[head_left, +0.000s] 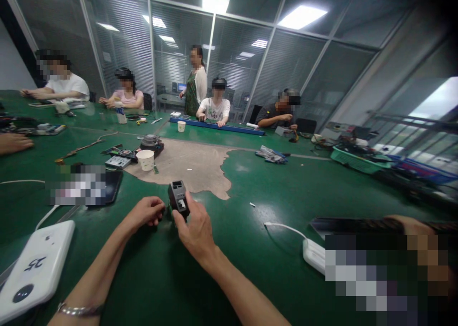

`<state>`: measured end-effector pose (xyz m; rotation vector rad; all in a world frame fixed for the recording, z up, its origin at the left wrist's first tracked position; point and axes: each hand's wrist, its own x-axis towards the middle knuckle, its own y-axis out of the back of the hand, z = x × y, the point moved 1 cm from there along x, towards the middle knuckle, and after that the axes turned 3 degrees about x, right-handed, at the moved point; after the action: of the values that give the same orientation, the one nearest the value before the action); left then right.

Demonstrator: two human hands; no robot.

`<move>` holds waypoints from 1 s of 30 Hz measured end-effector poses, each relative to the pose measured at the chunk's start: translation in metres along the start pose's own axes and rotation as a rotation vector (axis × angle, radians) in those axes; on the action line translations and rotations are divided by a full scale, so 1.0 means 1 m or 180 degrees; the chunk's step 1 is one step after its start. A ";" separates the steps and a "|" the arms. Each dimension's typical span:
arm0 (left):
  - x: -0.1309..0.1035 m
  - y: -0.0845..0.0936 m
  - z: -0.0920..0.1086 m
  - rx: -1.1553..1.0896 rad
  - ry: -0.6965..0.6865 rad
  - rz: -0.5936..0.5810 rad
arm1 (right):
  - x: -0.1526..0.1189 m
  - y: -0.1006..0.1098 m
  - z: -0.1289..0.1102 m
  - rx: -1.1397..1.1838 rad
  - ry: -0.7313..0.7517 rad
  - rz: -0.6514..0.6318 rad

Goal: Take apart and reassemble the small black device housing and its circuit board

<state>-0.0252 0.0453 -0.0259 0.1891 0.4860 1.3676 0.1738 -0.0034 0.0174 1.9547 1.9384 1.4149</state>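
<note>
In the middle of the view, my right hand (197, 230) grips a small black electronic module (178, 192) by its sides. The module stands tilted above the green table, with rectangular port openings on its grey-black face and a bit of green along its left side. My left hand (146, 211) is just left of the module, its fingers curled in and their tips close together. Whatever those fingers hold, if anything, is hidden. Beyond the module lies a ragged brown sheet (193, 161), with a paper cup (145, 160) and several electronic parts (119, 160) at its left edge.
A white device marked 25 (39, 269) lies at the near left. To the right is a white charger-like block (315, 255) with a cable, beside another person's hand. Grey gloves (272, 154) and a teal basket (359, 159) are farther right. Several people sit across the table (250, 183).
</note>
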 end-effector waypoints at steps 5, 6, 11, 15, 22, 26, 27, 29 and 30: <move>0.000 0.001 0.000 -0.0035 -0.0011 0.0039 | 0.009 0.023 0.018 -0.0172 -0.0063 0.0091; 0.000 0.001 -0.001 -0.0051 -0.0015 0.0046 | 0.007 0.025 0.024 -0.0224 -0.0103 0.0073; 0.000 0.000 -0.002 -0.0113 -0.0028 0.0001 | -0.009 0.026 0.053 -0.0443 -0.0289 -0.0032; 0.000 0.000 -0.001 -0.0103 -0.0008 0.0001 | -0.019 0.022 0.060 -0.0500 -0.0333 -0.0030; 0.002 -0.001 0.000 -0.0091 0.0095 0.0035 | -0.021 0.025 0.061 -0.0558 -0.0333 0.0050; 0.002 -0.001 0.002 -0.0094 0.0137 0.0031 | -0.021 0.023 0.065 -0.0437 -0.0286 -0.0007; 0.001 -0.001 0.003 -0.0088 0.0141 0.0034 | -0.021 0.022 0.066 -0.0390 -0.0275 -0.0029; 0.000 -0.002 0.005 -0.0078 0.0121 0.0031 | -0.020 0.023 0.067 -0.0283 -0.0315 -0.0019; 0.000 -0.002 0.006 -0.0071 0.0109 0.0024 | -0.019 0.024 0.066 -0.0217 -0.0356 0.0022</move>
<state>-0.0209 0.0454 -0.0210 0.1497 0.4988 1.3849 0.2361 0.0118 -0.0166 1.9673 1.8138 1.3239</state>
